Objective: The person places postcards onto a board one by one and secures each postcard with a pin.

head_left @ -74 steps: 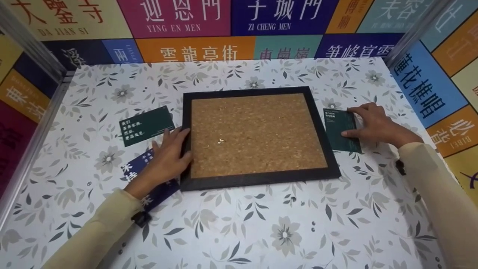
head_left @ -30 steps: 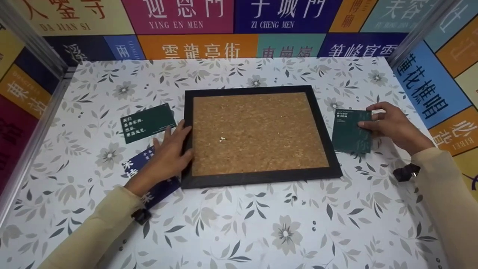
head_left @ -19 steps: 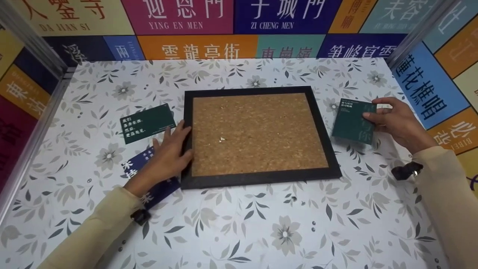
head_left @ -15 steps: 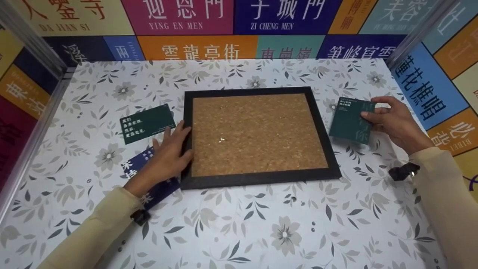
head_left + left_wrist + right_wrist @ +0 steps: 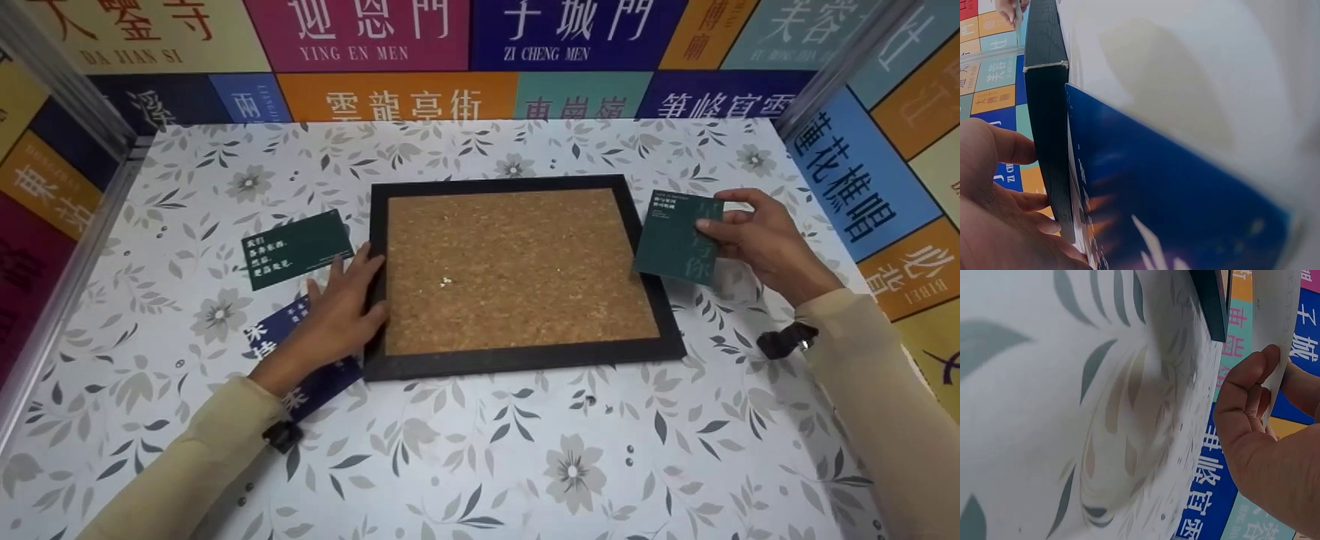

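Observation:
A cork board [image 5: 517,270] in a black frame [image 5: 525,363] lies on the table. My left hand [image 5: 337,319] rests against the frame's left side, its fingers fairly straight along the edge. Beneath that hand and forearm lies a dark blue card [image 5: 322,390], partly covered; it fills much of the left wrist view [image 5: 1174,185]. A green card [image 5: 296,249] with white writing lies just beyond the left fingers. My right hand [image 5: 772,240] pinches another green card [image 5: 675,236] by its right edge, raised off the table. This card's left side overlaps the frame's right edge in the head view.
The table [image 5: 480,450] wears a white cover with grey flowers and leaves. Colourful panels [image 5: 352,34] with large characters stand behind it and at both sides. A dark wrist device [image 5: 787,341] sits at the right wrist.
My right hand has lifted the green card from the table and moved it left, to over the frame's right edge. My left hand has stayed at the frame.

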Demonstrator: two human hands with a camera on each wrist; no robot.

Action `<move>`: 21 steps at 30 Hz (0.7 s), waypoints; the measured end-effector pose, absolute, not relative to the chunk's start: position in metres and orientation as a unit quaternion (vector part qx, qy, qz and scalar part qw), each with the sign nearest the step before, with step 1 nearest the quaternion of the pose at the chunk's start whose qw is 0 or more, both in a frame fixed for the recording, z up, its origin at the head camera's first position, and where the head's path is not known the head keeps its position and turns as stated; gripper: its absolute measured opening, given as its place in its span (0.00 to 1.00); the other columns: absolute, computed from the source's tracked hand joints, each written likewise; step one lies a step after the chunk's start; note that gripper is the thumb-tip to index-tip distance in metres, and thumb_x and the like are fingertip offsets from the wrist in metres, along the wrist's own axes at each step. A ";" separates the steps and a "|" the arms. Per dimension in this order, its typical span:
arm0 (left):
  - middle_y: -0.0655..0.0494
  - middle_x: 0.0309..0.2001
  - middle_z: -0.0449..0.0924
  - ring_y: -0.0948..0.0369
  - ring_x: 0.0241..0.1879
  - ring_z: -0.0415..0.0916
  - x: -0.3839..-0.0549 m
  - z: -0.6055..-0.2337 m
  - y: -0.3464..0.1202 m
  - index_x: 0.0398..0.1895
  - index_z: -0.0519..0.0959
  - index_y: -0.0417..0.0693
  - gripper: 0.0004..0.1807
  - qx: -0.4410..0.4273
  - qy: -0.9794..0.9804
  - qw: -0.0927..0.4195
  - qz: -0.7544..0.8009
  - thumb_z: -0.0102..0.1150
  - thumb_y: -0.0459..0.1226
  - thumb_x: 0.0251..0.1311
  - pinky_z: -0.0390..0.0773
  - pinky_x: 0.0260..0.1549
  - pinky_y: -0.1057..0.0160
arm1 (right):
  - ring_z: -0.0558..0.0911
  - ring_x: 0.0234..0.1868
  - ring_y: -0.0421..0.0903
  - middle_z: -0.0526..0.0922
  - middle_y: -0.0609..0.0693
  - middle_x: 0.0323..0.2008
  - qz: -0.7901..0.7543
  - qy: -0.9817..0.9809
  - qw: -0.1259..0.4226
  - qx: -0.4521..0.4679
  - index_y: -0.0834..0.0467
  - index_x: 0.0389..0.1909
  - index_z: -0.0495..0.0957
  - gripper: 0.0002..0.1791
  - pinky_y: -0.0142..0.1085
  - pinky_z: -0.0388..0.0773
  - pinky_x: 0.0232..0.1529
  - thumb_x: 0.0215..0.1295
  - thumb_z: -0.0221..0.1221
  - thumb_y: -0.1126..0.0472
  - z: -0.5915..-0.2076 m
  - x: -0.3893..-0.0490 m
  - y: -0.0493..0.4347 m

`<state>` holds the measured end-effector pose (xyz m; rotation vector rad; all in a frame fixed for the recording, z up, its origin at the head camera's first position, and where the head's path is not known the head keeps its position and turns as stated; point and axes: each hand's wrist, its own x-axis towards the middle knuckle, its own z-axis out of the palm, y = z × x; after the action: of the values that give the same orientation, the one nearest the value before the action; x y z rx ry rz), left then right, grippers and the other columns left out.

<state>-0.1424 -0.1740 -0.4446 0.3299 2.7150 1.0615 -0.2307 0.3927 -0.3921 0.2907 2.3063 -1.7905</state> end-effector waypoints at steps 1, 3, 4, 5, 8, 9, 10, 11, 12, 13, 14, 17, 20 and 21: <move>0.43 0.91 0.37 0.30 0.86 0.26 -0.144 -0.449 -0.175 0.89 0.55 0.39 0.39 0.115 0.920 0.099 0.361 0.53 0.40 0.80 0.19 0.73 0.18 | 0.89 0.37 0.40 0.87 0.43 0.39 -0.610 0.780 0.103 0.097 0.47 0.66 0.68 0.27 0.32 0.88 0.41 0.75 0.71 0.62 -0.393 -0.231 0.390; 0.44 0.91 0.37 0.29 0.86 0.26 -0.145 -0.454 -0.177 0.89 0.55 0.40 0.40 0.120 0.919 0.091 0.365 0.54 0.42 0.80 0.18 0.72 0.18 | 0.89 0.36 0.40 0.87 0.43 0.38 -0.619 0.773 0.100 0.095 0.48 0.65 0.68 0.27 0.32 0.88 0.40 0.74 0.71 0.63 -0.394 -0.231 0.385; 0.44 0.91 0.38 0.29 0.86 0.26 -0.145 -0.457 -0.178 0.89 0.56 0.41 0.40 0.121 0.918 0.086 0.368 0.54 0.42 0.80 0.19 0.72 0.17 | 0.89 0.35 0.40 0.87 0.44 0.37 -0.625 0.769 0.099 0.094 0.49 0.65 0.69 0.27 0.32 0.88 0.39 0.74 0.71 0.64 -0.394 -0.231 0.383; 0.45 0.91 0.38 0.29 0.86 0.26 -0.145 -0.458 -0.178 0.89 0.56 0.41 0.40 0.122 0.917 0.083 0.370 0.54 0.43 0.79 0.18 0.71 0.17 | 0.89 0.34 0.41 0.87 0.44 0.36 -0.631 0.764 0.098 0.093 0.49 0.65 0.69 0.27 0.32 0.88 0.38 0.74 0.71 0.65 -0.394 -0.231 0.380; 0.44 0.91 0.38 0.30 0.86 0.26 -0.143 -0.452 -0.176 0.89 0.56 0.41 0.40 0.117 0.917 0.088 0.370 0.54 0.42 0.78 0.18 0.72 0.19 | 0.88 0.33 0.41 0.88 0.44 0.36 -0.638 0.759 0.097 0.090 0.49 0.65 0.69 0.27 0.32 0.87 0.37 0.73 0.71 0.66 -0.394 -0.231 0.373; 0.44 0.91 0.38 0.30 0.86 0.25 -0.143 -0.452 -0.176 0.89 0.56 0.41 0.40 0.115 0.918 0.090 0.368 0.54 0.42 0.79 0.18 0.73 0.19 | 0.88 0.34 0.41 0.88 0.45 0.36 -0.637 0.760 0.096 0.088 0.49 0.65 0.69 0.28 0.32 0.87 0.37 0.73 0.72 0.66 -0.394 -0.232 0.371; 0.43 0.91 0.38 0.30 0.86 0.25 -0.142 -0.447 -0.174 0.89 0.56 0.40 0.40 0.113 0.918 0.095 0.368 0.54 0.41 0.78 0.19 0.73 0.19 | 0.89 0.34 0.41 0.88 0.45 0.37 -0.637 0.760 0.097 0.086 0.50 0.65 0.69 0.28 0.32 0.87 0.37 0.73 0.72 0.66 -0.394 -0.232 0.369; 0.43 0.91 0.37 0.30 0.86 0.25 -0.141 -0.444 -0.173 0.89 0.55 0.39 0.40 0.112 0.919 0.100 0.365 0.54 0.41 0.78 0.19 0.73 0.20 | 0.89 0.35 0.40 0.89 0.45 0.37 -0.634 0.762 0.098 0.085 0.50 0.66 0.68 0.28 0.32 0.87 0.38 0.74 0.71 0.65 -0.394 -0.232 0.367; 0.42 0.91 0.37 0.30 0.86 0.25 -0.141 -0.442 -0.173 0.89 0.55 0.39 0.40 0.111 0.920 0.102 0.362 0.54 0.40 0.79 0.19 0.73 0.19 | 0.89 0.35 0.40 0.89 0.45 0.37 -0.633 0.763 0.100 0.084 0.50 0.66 0.68 0.28 0.32 0.87 0.38 0.74 0.71 0.65 -0.394 -0.233 0.364; 0.42 0.91 0.36 0.30 0.86 0.24 -0.140 -0.438 -0.172 0.89 0.54 0.39 0.40 0.109 0.921 0.108 0.358 0.53 0.40 0.79 0.19 0.74 0.20 | 0.89 0.35 0.40 0.89 0.45 0.37 -0.632 0.764 0.101 0.084 0.50 0.67 0.68 0.28 0.32 0.87 0.38 0.74 0.71 0.65 -0.394 -0.233 0.361; 0.42 0.91 0.36 0.30 0.86 0.25 -0.139 -0.437 -0.172 0.89 0.54 0.39 0.40 0.107 0.922 0.111 0.355 0.53 0.39 0.79 0.20 0.74 0.20 | 0.89 0.35 0.40 0.89 0.44 0.38 -0.629 0.766 0.103 0.083 0.50 0.67 0.68 0.28 0.33 0.88 0.38 0.74 0.71 0.65 -0.394 -0.233 0.359; 0.43 0.91 0.36 0.30 0.86 0.25 -0.140 -0.436 -0.171 0.89 0.53 0.39 0.39 0.103 0.925 0.116 0.346 0.51 0.39 0.81 0.21 0.74 0.19 | 0.90 0.35 0.40 0.90 0.43 0.38 -0.622 0.772 0.105 0.081 0.50 0.67 0.68 0.28 0.33 0.87 0.38 0.75 0.70 0.65 -0.394 -0.234 0.350; 0.43 0.91 0.35 0.31 0.86 0.24 -0.140 -0.436 -0.171 0.89 0.53 0.40 0.38 0.099 0.927 0.121 0.342 0.50 0.39 0.82 0.21 0.75 0.20 | 0.90 0.34 0.40 0.91 0.43 0.38 -0.623 0.771 0.104 0.078 0.53 0.68 0.67 0.28 0.33 0.88 0.37 0.75 0.70 0.66 -0.395 -0.234 0.340; 0.43 0.91 0.35 0.32 0.86 0.24 -0.141 -0.436 -0.171 0.90 0.53 0.40 0.39 0.098 0.927 0.122 0.341 0.50 0.39 0.82 0.21 0.75 0.20 | 0.90 0.34 0.40 0.92 0.43 0.38 -0.626 0.769 0.103 0.077 0.55 0.69 0.67 0.29 0.33 0.88 0.36 0.75 0.70 0.66 -0.395 -0.234 0.337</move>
<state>-0.1407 -0.1708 -0.4364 0.2863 2.7053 0.9942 -0.2342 0.3374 -0.3955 0.2277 2.2700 -1.8482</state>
